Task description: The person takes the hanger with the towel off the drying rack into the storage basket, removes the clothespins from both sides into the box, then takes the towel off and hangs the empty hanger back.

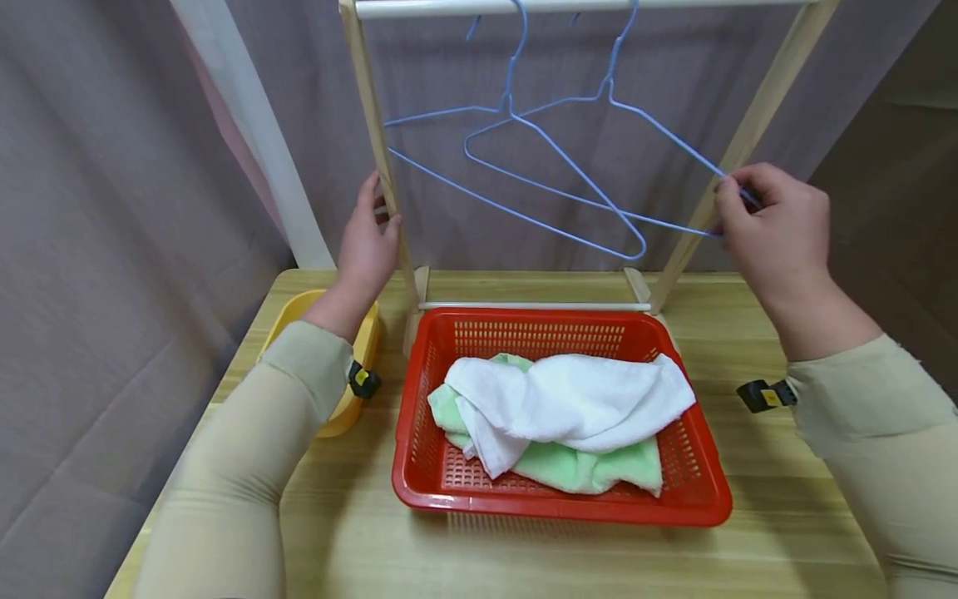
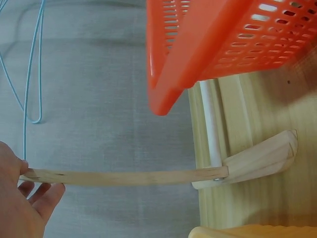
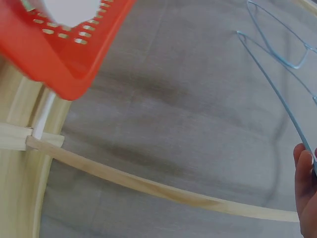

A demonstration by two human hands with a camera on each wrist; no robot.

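Note:
Two blue wire hangers hang from the white rod (image 1: pixel 584 8) of a wooden rack. My right hand (image 1: pixel 782 225) pinches the right end of the right hanger (image 1: pixel 666 133), in front of the rack's right post. At the other side my left hand (image 1: pixel 368 241) grips the left wooden post (image 2: pixel 124 177), thumb on one side and fingers on the other. The left hanger (image 1: pixel 572 154) reaches that post with its left end. Below the hangers, a red plastic basket (image 1: pixel 561 506) holds a white towel (image 1: pixel 576 399) lying over a light green towel (image 1: pixel 587 470).
A yellow container (image 1: pixel 367 341) stands left of the basket, partly hidden under my left forearm. The rack's right post (image 3: pixel 138 184) rises behind the basket. Grey curtains (image 1: pixel 150 208) hang behind and left of the wooden table (image 1: pixel 464 566).

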